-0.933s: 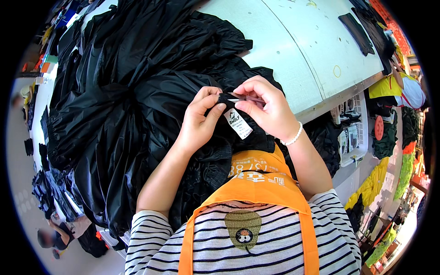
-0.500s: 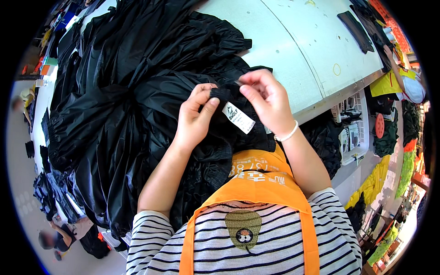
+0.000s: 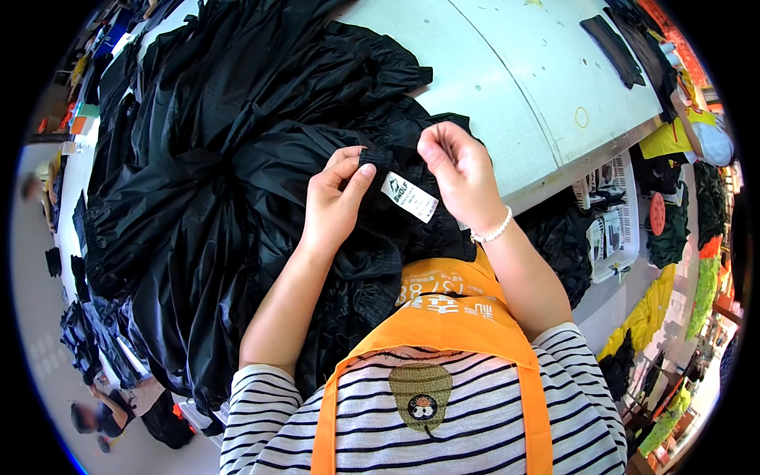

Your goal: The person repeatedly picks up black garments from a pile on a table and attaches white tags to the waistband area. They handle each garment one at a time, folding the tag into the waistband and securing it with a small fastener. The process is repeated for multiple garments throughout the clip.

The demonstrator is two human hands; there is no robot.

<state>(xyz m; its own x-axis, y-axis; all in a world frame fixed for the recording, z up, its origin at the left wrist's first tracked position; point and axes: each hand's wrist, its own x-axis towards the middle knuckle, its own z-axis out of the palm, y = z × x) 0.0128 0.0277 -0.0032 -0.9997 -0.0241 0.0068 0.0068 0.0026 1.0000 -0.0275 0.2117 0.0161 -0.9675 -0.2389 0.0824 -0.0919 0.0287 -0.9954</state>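
While you are looking down over your orange apron (image 3: 451, 321), your left hand (image 3: 336, 202) is pinching the near edge of a black ribbed waistband (image 3: 378, 170), thumb pressed on the fabric, and your right hand (image 3: 459, 178) is gripping the same band just to the right, fingers curled closed on it. Between your two hands a white sewn-in label (image 3: 409, 197) is lying face up on the waistband, which is resting on top of the big heap of black garments (image 3: 229, 158) covering the left of the pale green table (image 3: 522, 87).
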